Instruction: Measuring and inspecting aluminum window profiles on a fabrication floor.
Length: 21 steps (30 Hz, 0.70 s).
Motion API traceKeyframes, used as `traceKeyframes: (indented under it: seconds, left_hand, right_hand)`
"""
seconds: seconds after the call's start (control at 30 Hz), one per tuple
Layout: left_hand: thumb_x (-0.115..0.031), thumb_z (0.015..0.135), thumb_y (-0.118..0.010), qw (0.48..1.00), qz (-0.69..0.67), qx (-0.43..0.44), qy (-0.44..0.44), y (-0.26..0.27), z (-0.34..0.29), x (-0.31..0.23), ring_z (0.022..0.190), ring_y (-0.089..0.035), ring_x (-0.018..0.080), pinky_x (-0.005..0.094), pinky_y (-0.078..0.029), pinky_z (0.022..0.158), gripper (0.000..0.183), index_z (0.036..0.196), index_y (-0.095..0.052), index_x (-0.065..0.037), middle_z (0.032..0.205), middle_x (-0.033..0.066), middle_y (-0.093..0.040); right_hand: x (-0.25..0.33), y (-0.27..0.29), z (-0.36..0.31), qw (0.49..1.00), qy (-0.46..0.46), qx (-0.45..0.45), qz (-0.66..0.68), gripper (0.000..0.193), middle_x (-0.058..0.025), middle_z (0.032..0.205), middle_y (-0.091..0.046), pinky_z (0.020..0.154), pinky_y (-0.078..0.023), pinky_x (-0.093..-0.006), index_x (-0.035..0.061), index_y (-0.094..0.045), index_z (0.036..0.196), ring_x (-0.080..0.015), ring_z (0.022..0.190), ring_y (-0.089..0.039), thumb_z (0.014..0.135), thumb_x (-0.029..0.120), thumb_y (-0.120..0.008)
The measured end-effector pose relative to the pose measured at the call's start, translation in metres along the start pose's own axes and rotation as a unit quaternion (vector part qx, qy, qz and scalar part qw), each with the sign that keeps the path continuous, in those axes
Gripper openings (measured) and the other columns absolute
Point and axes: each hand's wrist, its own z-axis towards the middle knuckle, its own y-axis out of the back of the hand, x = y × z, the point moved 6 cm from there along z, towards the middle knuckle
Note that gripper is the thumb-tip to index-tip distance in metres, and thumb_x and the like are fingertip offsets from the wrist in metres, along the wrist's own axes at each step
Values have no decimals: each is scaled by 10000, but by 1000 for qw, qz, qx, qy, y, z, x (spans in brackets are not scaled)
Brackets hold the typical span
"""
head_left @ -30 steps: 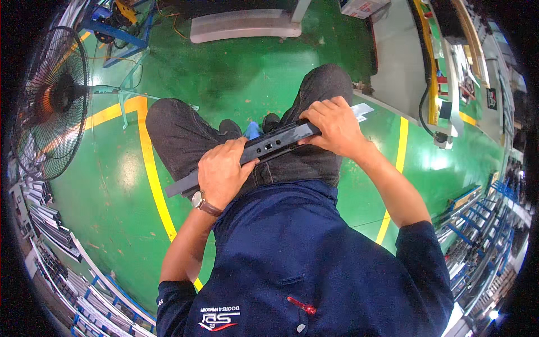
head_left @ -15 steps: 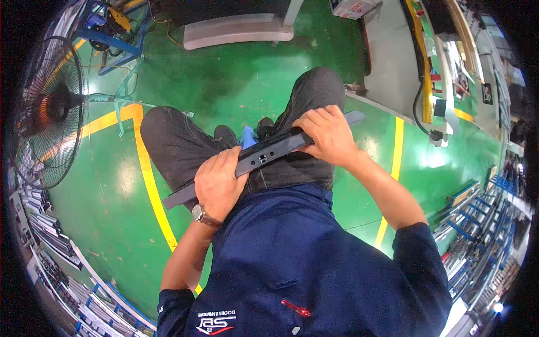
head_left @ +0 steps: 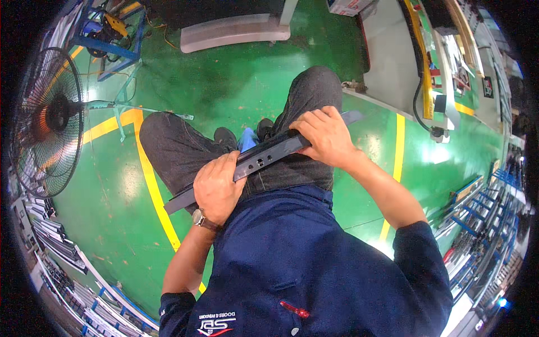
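A long dark grey metal profile bar [head_left: 279, 153] lies slantwise across my lap, its right end farther from me than its left. Several holes are cut through its face near the middle. My left hand [head_left: 217, 184] is closed over the bar toward its left end, with a watch [head_left: 198, 217] on that wrist. Toward the right end, my right hand [head_left: 324, 135] is wrapped round the bar, fingers over the far edge. The fingertips of both hands are partly hidden behind the bar. Below it are my thighs in dark trousers [head_left: 179, 147].
A black fan [head_left: 53, 115] stands at the left. Racks of long profiles line the lower left [head_left: 84, 281] and the right [head_left: 477, 224]. A grey-white machine panel [head_left: 390, 50] rises at the upper right. Yellow lines [head_left: 149, 180] cross the green floor [head_left: 106, 208].
The bar has turned very slightly in my hands, and both hands keep their hold. Otherwise the view has only shifted a little.
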Motion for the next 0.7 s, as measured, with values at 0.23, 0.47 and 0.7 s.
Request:
traceKeyframes:
  seconds: [0.23,0.47,0.7]
  left_hand:
    - [-198,799,-913,1000,-10,-4,4,5,6,-3,1034,-768,349,459,-600,913,512,1272,-752,-86,1142,134,-799]
    - [-240,794,-930,1000,-21,2,7,5,7,-3,1016,-761,355,464,-591,893,523,1259,-757,-75,1134,136,-799]
    - [-278,805,-934,1000,-26,1,5,7,9,-6,1007,-756,365,468,-588,886,514,1245,-760,-78,1118,143,-797]
  right_hand:
    - [-2,0,1,1000,-1,8,2,580,-28,1071,-692,957,-452,-417,141,-718,1195,-236,1003,-676,740,440,-920]
    - [-6,0,3,1000,-7,28,8,564,-22,1071,-687,972,-453,-414,142,-729,1184,-232,1023,-680,755,459,-912]
    - [-5,2,3,999,-10,38,-7,556,-21,1025,-662,951,-453,-410,154,-740,1176,-224,1011,-683,773,492,-917]
